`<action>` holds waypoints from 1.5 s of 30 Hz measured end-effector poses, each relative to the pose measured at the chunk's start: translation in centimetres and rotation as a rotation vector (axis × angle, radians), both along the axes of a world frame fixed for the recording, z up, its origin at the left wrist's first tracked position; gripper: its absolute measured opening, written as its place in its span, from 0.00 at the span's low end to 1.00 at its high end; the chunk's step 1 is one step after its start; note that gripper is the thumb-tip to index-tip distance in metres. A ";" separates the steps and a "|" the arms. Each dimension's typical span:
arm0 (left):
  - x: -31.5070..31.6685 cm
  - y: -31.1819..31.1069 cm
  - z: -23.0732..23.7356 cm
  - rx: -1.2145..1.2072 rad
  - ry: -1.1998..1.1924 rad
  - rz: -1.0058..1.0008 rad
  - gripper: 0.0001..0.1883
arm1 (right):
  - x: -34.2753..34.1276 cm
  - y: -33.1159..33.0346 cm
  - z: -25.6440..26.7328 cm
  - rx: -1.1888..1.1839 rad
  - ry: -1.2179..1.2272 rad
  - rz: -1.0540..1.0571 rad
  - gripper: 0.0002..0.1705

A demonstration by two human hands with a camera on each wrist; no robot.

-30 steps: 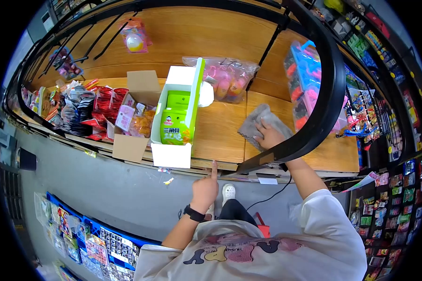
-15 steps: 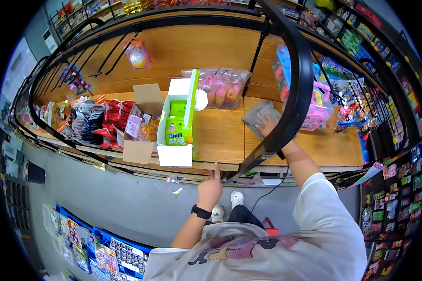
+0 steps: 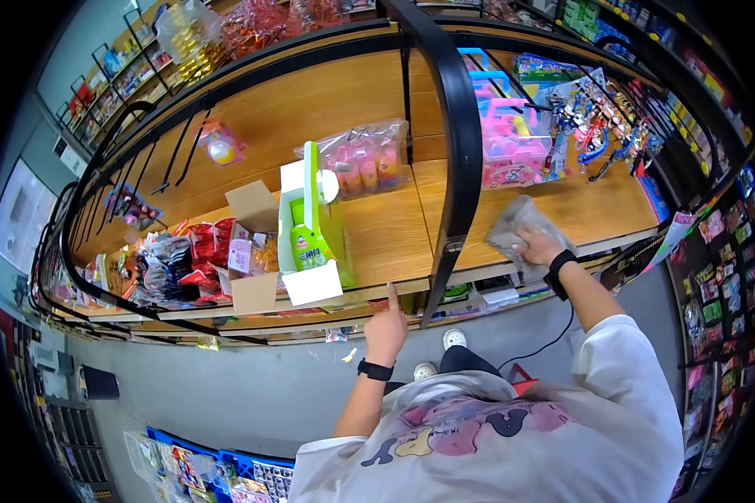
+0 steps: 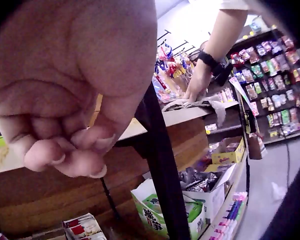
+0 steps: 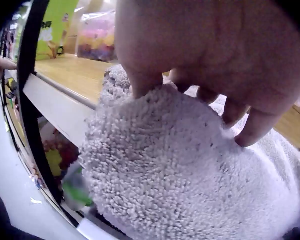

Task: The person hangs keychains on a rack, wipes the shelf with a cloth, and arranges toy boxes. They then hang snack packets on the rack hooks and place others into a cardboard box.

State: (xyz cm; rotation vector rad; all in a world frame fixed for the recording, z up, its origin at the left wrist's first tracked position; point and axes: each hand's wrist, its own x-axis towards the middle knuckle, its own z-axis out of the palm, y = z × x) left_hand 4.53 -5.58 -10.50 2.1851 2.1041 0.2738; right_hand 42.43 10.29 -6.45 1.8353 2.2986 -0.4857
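Observation:
My right hand [image 3: 539,248] presses a grey cloth [image 3: 516,225] onto the wooden shelf, right of the black post [image 3: 457,159]. In the right wrist view its fingertips push into the fluffy cloth [image 5: 165,160], whose near part droops over the shelf's front edge. My left hand [image 3: 385,334] is at the front edge left of the post, its index fingertip right at the edge. The left wrist view shows the other fingers [image 4: 80,162] of that hand loosely curled, holding nothing. Left of it stands an open green and white box [image 3: 331,243] with green packs inside.
A bag of pink toys [image 3: 365,163] lies behind the green box. A cardboard box [image 3: 256,293] and red packets [image 3: 210,251] stand farther left. Pink cases [image 3: 512,142] sit at the shelf's back right. A cable [image 3: 549,342] trails over the floor.
My right hand has moved with the cloth to the right and toward the front edge, now past the post. The left hand stays at the shelf edge; the head view has swung right.

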 end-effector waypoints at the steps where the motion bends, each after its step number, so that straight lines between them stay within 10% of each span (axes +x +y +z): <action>1: -0.1 0.1 0.1 -0.007 0.003 0.002 0.42 | 2.0 0.3 -0.4 -0.003 -0.010 -0.052 0.37; 8: 0.0 0.0 0.1 -0.022 -0.050 -0.008 0.41 | 2.5 1.2 -1.9 -0.008 -0.022 -0.191 0.36; 15: 0.1 -0.1 0.6 -0.029 -0.004 -0.015 0.39 | -9.1 -4.2 -0.8 0.192 0.009 0.109 0.32; 27: 0.0 0.1 -0.1 0.010 0.024 -0.011 0.38 | 5.2 -1.6 -2.2 0.207 0.027 -0.163 0.33; 37: 0.1 0.3 -0.6 0.079 -0.006 -0.015 0.37 | -9.2 -6.0 -2.7 0.386 0.163 0.016 0.34; 45: 0.1 0.4 -0.6 0.074 -0.010 -0.010 0.37 | -2.7 -4.2 -4.1 0.391 0.159 -0.017 0.33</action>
